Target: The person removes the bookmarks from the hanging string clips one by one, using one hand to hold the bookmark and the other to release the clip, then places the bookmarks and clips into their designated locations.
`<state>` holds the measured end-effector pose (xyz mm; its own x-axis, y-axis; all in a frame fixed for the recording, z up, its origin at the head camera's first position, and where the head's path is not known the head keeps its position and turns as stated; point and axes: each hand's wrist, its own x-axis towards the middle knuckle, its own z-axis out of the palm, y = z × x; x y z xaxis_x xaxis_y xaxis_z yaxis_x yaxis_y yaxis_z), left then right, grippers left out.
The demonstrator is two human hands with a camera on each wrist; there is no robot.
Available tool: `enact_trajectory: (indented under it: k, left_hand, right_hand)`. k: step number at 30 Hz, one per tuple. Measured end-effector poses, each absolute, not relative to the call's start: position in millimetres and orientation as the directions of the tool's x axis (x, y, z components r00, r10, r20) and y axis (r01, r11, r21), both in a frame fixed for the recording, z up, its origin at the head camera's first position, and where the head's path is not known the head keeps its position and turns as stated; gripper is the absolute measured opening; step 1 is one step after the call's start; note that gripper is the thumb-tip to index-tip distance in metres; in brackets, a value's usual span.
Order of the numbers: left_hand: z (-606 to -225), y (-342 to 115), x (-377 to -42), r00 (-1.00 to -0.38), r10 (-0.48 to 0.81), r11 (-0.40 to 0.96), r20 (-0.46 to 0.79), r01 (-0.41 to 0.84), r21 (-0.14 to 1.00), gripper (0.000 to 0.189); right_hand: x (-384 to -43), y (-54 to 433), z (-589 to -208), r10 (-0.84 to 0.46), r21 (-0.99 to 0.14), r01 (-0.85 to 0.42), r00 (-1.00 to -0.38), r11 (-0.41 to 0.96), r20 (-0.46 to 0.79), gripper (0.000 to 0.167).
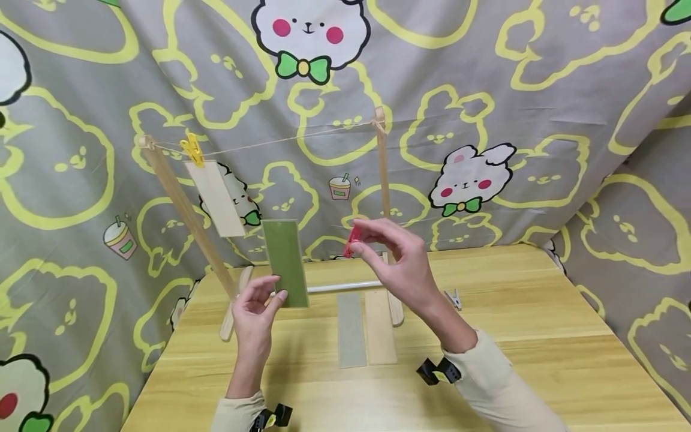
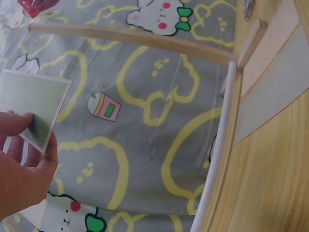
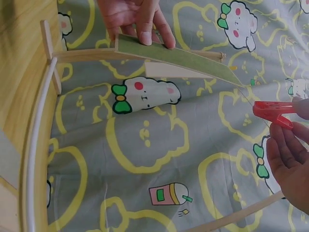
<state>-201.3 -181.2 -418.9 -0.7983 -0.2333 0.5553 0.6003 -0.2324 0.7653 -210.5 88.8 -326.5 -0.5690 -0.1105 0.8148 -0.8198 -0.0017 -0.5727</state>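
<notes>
My left hand pinches the lower left edge of a green rectangular card with a pale border, holding it nearly upright above the table. My right hand pinches a red clothespin between thumb and fingers, to the right of the card and apart from it. In the right wrist view, the red clothespin points toward the string. A thin string runs between two wooden posts. On its left part, a yellow clothespin holds a hanging cream card.
A grey card and a light wood-coloured card lie side by side on the table. Behind them a white rod joins the feet of the left post and right post. Another clothespin lies at right.
</notes>
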Motion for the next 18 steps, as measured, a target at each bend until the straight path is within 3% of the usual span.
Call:
enact_trajectory:
  k: [12, 18]
  left_hand:
    - [-426.3, -177.1, -195.3, -0.819, -0.184, -0.163, 0.544, 0.571, 0.805, 0.033]
    - [-428.4, -177.5, -194.8, -0.822, -0.16, -0.154, 0.547, 0.568, 0.809, 0.032]
  right_hand:
    - [-194.7, 107.6, -356.0, -0.083, -0.607, -0.793, -0.609, 0.054, 0.788, 0.044]
    - [-188.8, 116.3, -365.8, -0.067, -0.599, -0.8, -0.601, 0.042, 0.797, 0.048]
